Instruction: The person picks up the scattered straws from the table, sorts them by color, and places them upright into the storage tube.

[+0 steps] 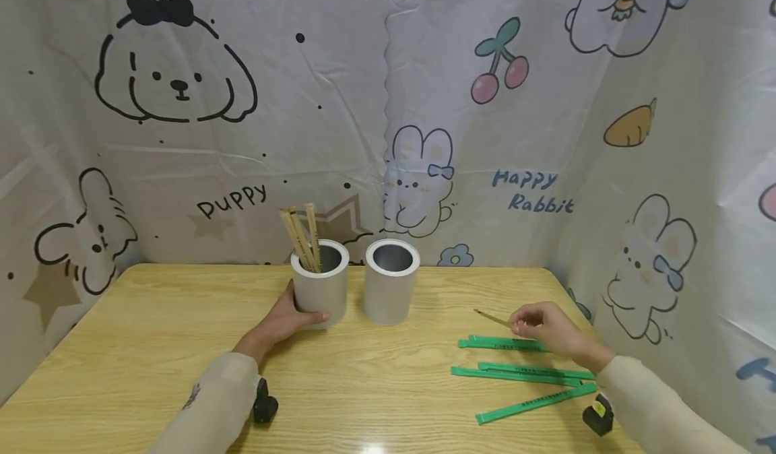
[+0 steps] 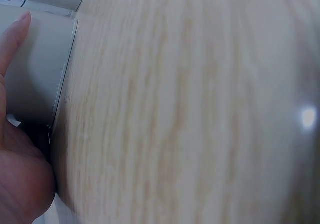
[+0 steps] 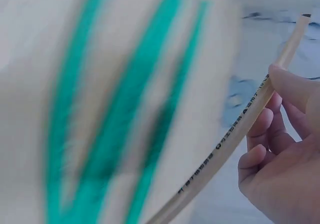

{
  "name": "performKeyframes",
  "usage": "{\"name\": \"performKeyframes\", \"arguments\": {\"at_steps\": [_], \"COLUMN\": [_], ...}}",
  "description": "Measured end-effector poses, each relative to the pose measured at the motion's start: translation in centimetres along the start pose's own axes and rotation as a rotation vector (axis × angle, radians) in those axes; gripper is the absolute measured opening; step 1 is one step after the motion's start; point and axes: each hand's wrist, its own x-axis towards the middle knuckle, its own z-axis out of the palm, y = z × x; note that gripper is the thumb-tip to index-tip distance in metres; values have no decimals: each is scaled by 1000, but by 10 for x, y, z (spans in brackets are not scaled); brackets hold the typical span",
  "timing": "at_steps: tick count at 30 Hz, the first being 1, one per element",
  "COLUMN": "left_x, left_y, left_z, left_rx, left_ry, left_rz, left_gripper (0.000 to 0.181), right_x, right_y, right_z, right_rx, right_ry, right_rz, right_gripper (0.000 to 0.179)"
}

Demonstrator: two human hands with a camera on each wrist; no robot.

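Note:
My left hand (image 1: 289, 317) grips the base of the left grey cup (image 1: 320, 281), which holds three tan sticks (image 1: 301, 237). The left wrist view shows that cup's wall (image 2: 37, 67) against my fingers. A second grey cup (image 1: 391, 289) stands just to its right, with nothing showing above its rim. My right hand (image 1: 541, 325) pinches one tan stick (image 1: 492, 318), its tip pointing left just above the table. Printed lettering runs along that stick (image 3: 235, 134) in the right wrist view. Several green sticks (image 1: 521, 373) lie flat below and left of the right hand.
The wooden table (image 1: 151, 333) is fenced by cartoon-printed curtains (image 1: 388, 104) at the back and both sides. Small black wrist devices (image 1: 265, 401) sit on each sleeve. The green sticks (image 3: 115, 134) appear blurred in the right wrist view.

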Motion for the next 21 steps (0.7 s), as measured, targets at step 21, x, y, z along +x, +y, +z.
{"name": "performKeyframes", "arguments": {"at_steps": [21], "left_x": [-2], "left_y": [-1], "left_z": [-2], "left_rx": [-40], "left_ry": [-10], "left_rz": [38], "left_gripper": [111], "right_x": [112], "right_y": [-195], "right_z": [32], "right_rx": [883], "right_ry": [108], "right_rz": [-176], "right_gripper": [37]}}
